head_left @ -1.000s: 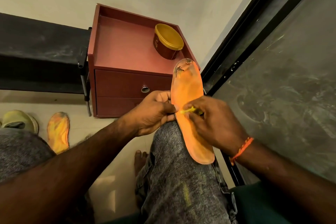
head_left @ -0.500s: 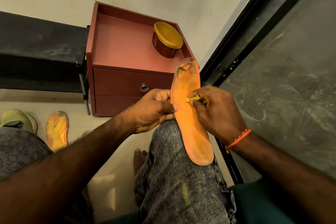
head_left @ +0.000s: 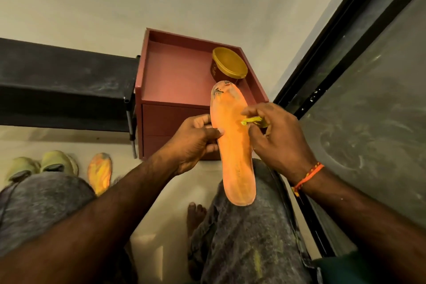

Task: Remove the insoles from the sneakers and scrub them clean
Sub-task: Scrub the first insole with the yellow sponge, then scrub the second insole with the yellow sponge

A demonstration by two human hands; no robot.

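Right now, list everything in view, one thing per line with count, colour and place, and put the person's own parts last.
insole on the knee: 1, orange, worn grey at the toe, resting along the right knee
yellow brush: 1, yellow, against the insole's right edge
insole on the floor: 1, orange and yellow, lower left
sneakers: 2, pale green, on the floor left of that insole
cabinet: 1, reddish brown, against the wall
tub: 1, dark red with gold lid, on the cabinet top
shelf: 1, black, left of the cabinet
glass panel: 1, dark-framed, right
wrist thread: 1, orange, right wrist
left hand: grips the insole's left edge
right hand: pinches the brush
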